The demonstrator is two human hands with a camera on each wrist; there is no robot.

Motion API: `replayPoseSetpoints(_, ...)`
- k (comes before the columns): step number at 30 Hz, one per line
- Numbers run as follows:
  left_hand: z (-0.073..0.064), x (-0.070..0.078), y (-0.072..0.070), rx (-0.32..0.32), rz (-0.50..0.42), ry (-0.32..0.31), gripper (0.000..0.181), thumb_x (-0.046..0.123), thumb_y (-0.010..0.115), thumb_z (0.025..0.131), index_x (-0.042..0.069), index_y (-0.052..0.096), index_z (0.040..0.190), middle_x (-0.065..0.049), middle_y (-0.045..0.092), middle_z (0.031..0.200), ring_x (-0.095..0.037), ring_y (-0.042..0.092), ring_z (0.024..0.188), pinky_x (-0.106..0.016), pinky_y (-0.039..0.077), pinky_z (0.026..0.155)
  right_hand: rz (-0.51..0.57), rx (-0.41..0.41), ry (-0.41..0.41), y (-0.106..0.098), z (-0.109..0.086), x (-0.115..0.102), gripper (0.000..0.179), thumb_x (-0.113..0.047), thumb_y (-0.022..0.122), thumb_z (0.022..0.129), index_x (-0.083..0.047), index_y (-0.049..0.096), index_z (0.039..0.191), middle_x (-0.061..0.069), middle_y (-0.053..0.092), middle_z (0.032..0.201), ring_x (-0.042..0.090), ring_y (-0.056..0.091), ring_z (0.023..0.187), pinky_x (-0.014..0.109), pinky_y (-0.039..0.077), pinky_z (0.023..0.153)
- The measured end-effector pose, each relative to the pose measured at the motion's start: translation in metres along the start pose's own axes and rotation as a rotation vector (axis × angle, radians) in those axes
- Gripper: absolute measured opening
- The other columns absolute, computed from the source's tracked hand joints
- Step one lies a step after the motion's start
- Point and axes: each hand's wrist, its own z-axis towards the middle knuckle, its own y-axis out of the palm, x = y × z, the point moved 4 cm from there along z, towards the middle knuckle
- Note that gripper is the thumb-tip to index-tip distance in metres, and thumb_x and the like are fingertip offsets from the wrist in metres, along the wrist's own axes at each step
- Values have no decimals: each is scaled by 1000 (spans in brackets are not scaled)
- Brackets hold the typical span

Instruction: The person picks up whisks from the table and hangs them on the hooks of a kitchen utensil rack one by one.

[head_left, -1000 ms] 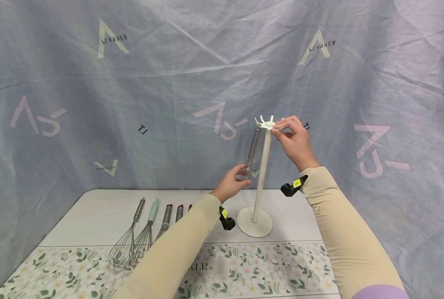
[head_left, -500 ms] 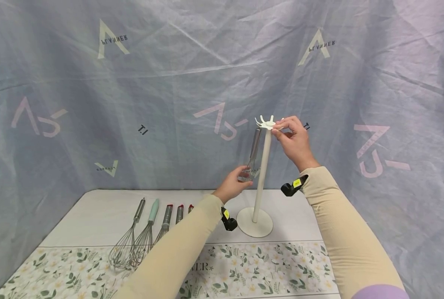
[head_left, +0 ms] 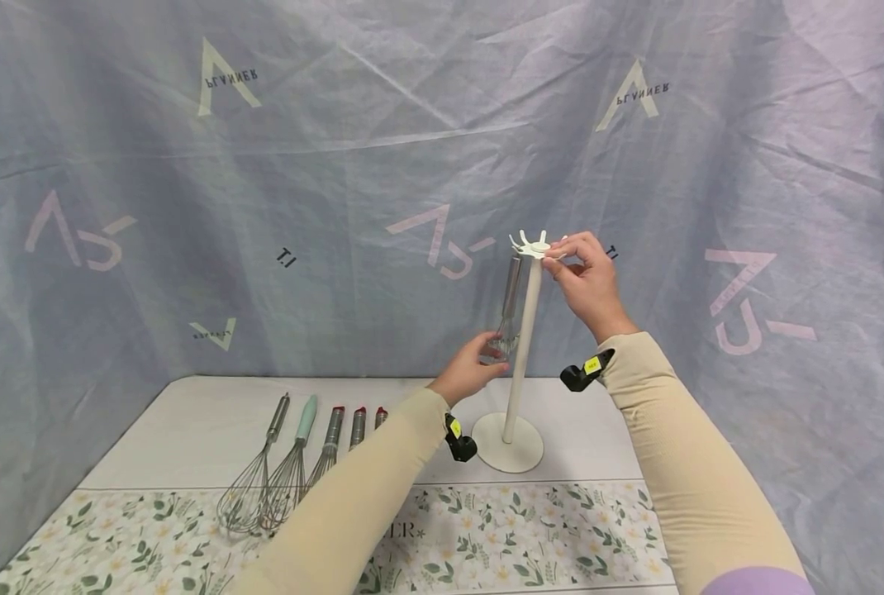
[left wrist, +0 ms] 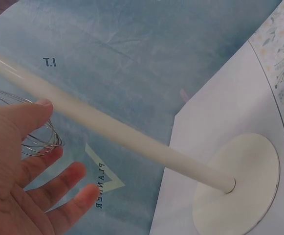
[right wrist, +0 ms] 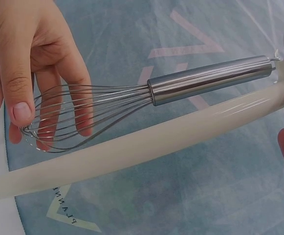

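Note:
A white stand (head_left: 524, 347) rises from a round base (head_left: 507, 444) on the table, with a ring of hooks (head_left: 529, 245) at its top. A steel whisk (head_left: 511, 291) hangs from one hook beside the pole. My left hand (head_left: 489, 349) lightly holds its wire head, thumb in front and fingers behind, as the right wrist view shows at the wires (right wrist: 83, 117) and the handle (right wrist: 210, 81). My right hand (head_left: 563, 252) pinches a hook at the top. The left wrist view shows my left hand (left wrist: 14, 161), the wires (left wrist: 41, 142), the pole (left wrist: 122, 134) and the base (left wrist: 239, 183).
Several more whisks (head_left: 263, 475) lie side by side on the left of the table, one with a mint handle (head_left: 306, 419). A floral cloth (head_left: 501, 537) covers the table's near part. A wrinkled blue backdrop (head_left: 338, 165) hangs close behind.
The whisk has swung from a slant to hang nearly straight down by the pole, and my left hand has followed it a little to the right. My right hand has stayed put.

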Motion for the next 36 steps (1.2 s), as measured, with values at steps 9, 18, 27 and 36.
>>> replayPoseSetpoints(9,-1,-3,-3,-3,4,6,65,23,71,97,21,41,154,-8,59,133,-26,60,119,-41,54,92,-17,-2,8,0,0,-1,11,3,68,94,12,67,99,15,56,112,16,54,108,15,52,80)
replayPoseSetpoints(18,-11,-2,-27,8,59,-11,66,25,69,99,19,37,156,-16,55,139,-31,58,123,-45,52,97,-5,2,6,0,0,2,11,5,68,93,13,67,99,24,55,114,12,52,109,14,51,80)
replayPoseSetpoints(27,-32,3,-67,42,114,-3,67,25,68,99,21,35,157,-15,57,137,-34,58,122,-47,53,92,11,2,7,2,0,3,11,5,68,93,13,67,99,21,55,113,13,53,108,15,52,80)
replayPoseSetpoints(36,-52,6,-117,48,75,-28,67,24,67,100,27,32,158,-11,56,133,-30,63,111,-51,56,84,4,8,-19,0,2,1,10,6,68,93,14,66,99,17,56,110,12,53,107,15,52,80)
